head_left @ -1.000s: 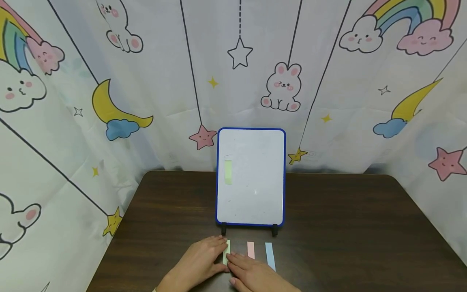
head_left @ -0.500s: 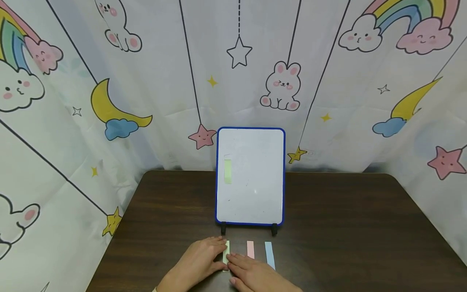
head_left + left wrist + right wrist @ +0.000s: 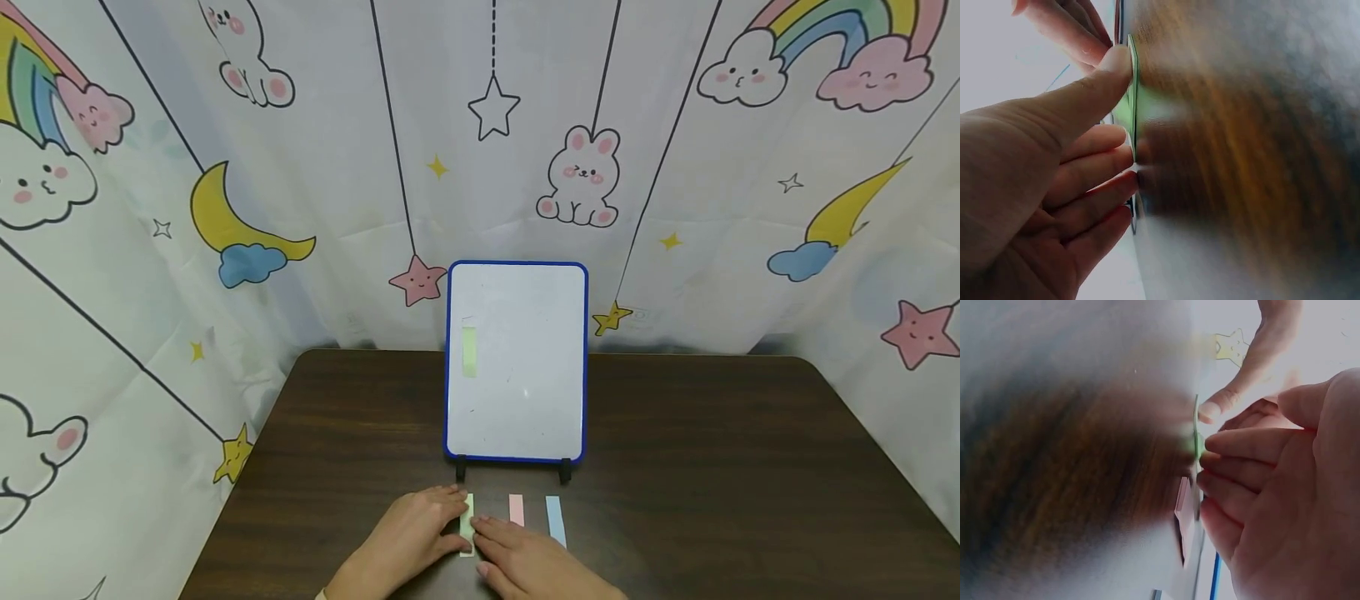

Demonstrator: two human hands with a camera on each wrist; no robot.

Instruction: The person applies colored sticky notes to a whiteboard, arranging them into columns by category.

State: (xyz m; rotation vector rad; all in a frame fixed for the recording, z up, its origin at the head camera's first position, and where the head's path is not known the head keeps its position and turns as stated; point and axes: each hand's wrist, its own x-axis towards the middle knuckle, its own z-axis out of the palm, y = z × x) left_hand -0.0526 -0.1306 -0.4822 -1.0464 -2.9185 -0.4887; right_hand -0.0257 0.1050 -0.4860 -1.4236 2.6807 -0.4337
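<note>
A narrow green sticky-note pad [image 3: 467, 527] lies on the table in front of the whiteboard [image 3: 525, 400], between both hands. My left hand [image 3: 408, 533] touches its left side, fingertips near the far end and thumb near the close end. From the right, my right hand [image 3: 528, 560] rests fingertips against the pad, its thumb apart from it. In the left wrist view, the left thumb presses the edge of the green pad [image 3: 1133, 94]. To the right lie a pink strip [image 3: 516, 509] and a blue strip [image 3: 555, 518], both partly hidden by the right hand.
The whiteboard stands upright on black feet [image 3: 566, 472] and bears a green sticky note [image 3: 469, 352] at its left. Dark wood table [image 3: 697, 467] extends on both sides. A printed curtain [image 3: 345, 183] hangs behind and around it.
My right hand has shifted very slightly to the right, showing a little more of the green pad. My left hand stays in place.
</note>
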